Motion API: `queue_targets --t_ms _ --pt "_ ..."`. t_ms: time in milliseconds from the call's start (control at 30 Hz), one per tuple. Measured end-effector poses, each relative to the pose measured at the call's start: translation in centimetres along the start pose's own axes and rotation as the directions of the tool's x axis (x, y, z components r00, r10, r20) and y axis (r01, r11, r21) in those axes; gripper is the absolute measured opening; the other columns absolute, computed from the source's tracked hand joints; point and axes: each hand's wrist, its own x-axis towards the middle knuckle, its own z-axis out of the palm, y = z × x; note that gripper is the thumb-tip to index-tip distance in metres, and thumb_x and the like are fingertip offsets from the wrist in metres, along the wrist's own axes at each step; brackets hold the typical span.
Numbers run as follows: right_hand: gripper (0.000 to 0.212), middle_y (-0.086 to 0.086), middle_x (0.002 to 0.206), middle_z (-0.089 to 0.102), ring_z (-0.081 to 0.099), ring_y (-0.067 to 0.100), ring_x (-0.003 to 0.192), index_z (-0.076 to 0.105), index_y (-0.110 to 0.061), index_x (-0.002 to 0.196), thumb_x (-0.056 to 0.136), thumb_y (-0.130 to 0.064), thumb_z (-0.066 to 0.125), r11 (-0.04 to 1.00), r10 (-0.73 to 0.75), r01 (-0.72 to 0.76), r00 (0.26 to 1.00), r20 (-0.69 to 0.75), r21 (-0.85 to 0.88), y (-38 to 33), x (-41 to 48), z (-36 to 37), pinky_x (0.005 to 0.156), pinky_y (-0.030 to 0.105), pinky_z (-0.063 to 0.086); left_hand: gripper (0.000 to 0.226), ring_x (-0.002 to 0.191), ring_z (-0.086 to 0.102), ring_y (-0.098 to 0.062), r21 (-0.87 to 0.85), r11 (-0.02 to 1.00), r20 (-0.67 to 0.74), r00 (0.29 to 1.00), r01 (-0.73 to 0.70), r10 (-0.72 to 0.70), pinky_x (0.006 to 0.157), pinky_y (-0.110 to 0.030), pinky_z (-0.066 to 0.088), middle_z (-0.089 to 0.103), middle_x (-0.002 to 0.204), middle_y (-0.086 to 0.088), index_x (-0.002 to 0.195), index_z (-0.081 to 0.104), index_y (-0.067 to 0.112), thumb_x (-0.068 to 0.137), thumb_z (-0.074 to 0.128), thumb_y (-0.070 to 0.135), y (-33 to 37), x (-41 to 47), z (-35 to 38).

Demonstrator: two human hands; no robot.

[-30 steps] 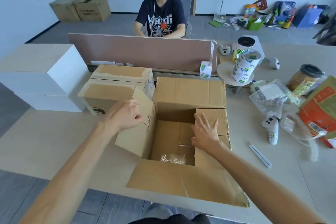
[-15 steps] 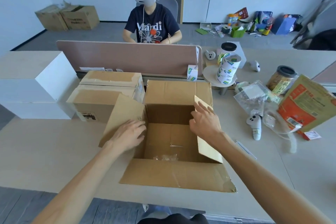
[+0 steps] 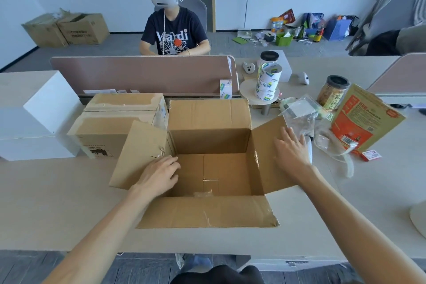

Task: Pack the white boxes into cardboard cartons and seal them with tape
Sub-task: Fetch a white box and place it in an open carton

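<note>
The open cardboard carton was set at the near edge of the table, about midway along it, with all four flaps folded outward and nothing packed inside. Only a crumpled scrap of clear film was seen on its floor. The left hand was laid on the inner edge of the left flap, fingers relaxed and gripping nothing. The right hand was pressed flat on the right flap, fingers straight and spread. The white boxes were stacked at the left end of the table, well apart from the carton and directly left of the left hand. That hand was judged the nearer for the first reach, though a box of that bulk would probably call for both. The stack was cut off by the left frame edge, so its count and long axis could not be told. Two taped cartons were stood between the stack and the open carton. The tape rolls were piled beyond the carton's far right corner. A white controller was largely hidden behind the right hand.
</note>
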Motion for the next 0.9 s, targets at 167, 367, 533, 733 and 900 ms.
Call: queue_targets --t_ms 167,367,533,733,900 --pt "0.044 0.008 0.163 0.017 0.001 0.029 0.152 0.047 -0.023 0.143 0.100 -0.032 0.042 0.994 -0.060 0.055 0.997 0.048 0.090 -1.1 -1.7 3.1 0.118 0.059 0.003 0.051 0.147 0.020 -0.017 0.094 0.985 0.037 0.988 0.147 -0.151 0.119 -0.037 0.017 0.026 0.159 -0.002 0.146 0.041 0.018 0.097 0.049 0.028 0.2 -1.2 0.0" --pt "0.049 0.001 0.141 0.039 0.034 0.021 0.134 0.034 -0.020 0.146 0.097 -0.025 0.042 0.954 -0.098 0.095 0.995 -0.003 0.285 -2.6 -3.2 5.4 0.102 0.049 0.038 0.068 0.150 0.007 -0.020 0.159 0.964 0.077 0.970 0.215 -0.229 0.120 -0.037 0.011 0.008 0.163 -0.005 0.155 0.016 0.014 0.096 0.049 0.022 0.4 -3.3 -0.2" --pt "0.030 0.001 0.123 0.048 0.051 0.023 0.116 0.042 -0.014 0.129 0.099 -0.016 0.041 0.919 -0.069 0.061 0.998 0.006 0.390 -2.9 -3.2 5.5 0.077 0.038 0.047 0.067 0.150 0.004 -0.018 0.073 0.952 0.176 0.936 0.298 -0.306 0.114 -0.038 0.032 -0.005 0.164 -0.003 0.155 0.010 0.014 0.098 0.044 0.019 0.2 -3.6 -0.5" --pt "0.035 0.002 0.131 0.051 0.053 0.024 0.118 0.044 -0.014 0.134 0.099 -0.017 0.041 0.943 -0.118 0.095 0.992 0.051 0.318 -2.6 -2.3 4.3 0.083 0.037 0.049 0.073 0.147 0.018 -0.019 -0.044 0.935 0.118 0.931 0.353 -0.346 0.110 -0.036 0.036 0.019 0.160 -0.002 0.153 0.018 0.013 0.092 0.057 0.022 0.3 -3.2 -1.0" --pt "0.033 0.008 0.145 0.042 0.042 0.029 0.133 0.053 -0.012 0.128 0.099 -0.024 0.043 0.964 -0.214 0.191 0.970 0.112 0.186 -7.0 -1.7 1.8 0.097 0.043 0.047 0.071 0.144 0.021 -0.026 -0.344 0.882 0.081 0.946 0.321 -0.313 0.116 -0.032 0.017 0.026 0.157 -0.012 0.153 0.019 0.006 0.094 0.057 0.016 -0.9 -4.2 -0.6"
